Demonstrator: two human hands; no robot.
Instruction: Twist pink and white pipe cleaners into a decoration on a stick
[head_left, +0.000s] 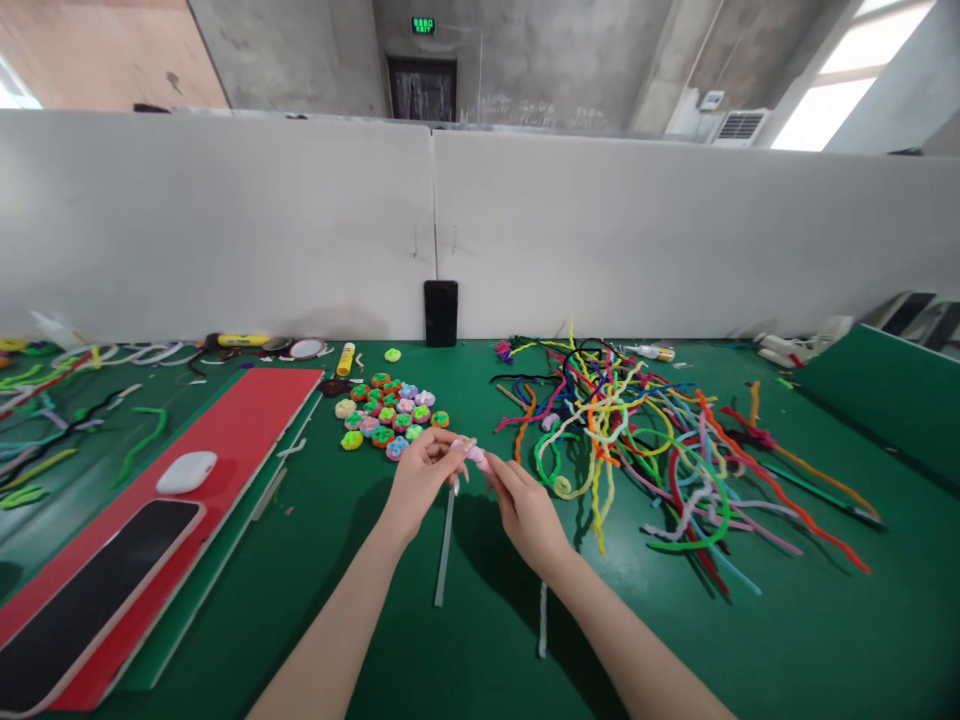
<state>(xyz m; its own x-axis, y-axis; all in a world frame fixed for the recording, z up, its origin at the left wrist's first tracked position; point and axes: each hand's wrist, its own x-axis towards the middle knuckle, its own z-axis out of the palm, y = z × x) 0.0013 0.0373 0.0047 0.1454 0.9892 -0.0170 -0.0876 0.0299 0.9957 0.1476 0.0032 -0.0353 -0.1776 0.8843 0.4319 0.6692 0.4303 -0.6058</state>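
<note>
Both hands meet above the middle of the green tabletop, holding a small pink fuzzy piece (476,455) that looks like coiled chenille stem. My left hand (424,475) pinches its left end between thumb and fingers. On the other end, the fingers of my right hand (529,515) are closed. Parts of the piece are hidden by the fingertips. A pale narrow strip (445,555) lies below the left fingers. Under my right wrist, a whitish fuzzy stem (543,625) shows in part. Just beyond the left hand is a cluster of small coloured flower shapes (384,415).
A tangle of coloured chenille stems (622,430) spreads to the right. At left, a red board (247,420) carries a phone (112,600) and a white case (187,472). Another phone (441,315) leans on the grey partition (300,220). A yellow glue stick (346,360) stands nearby.
</note>
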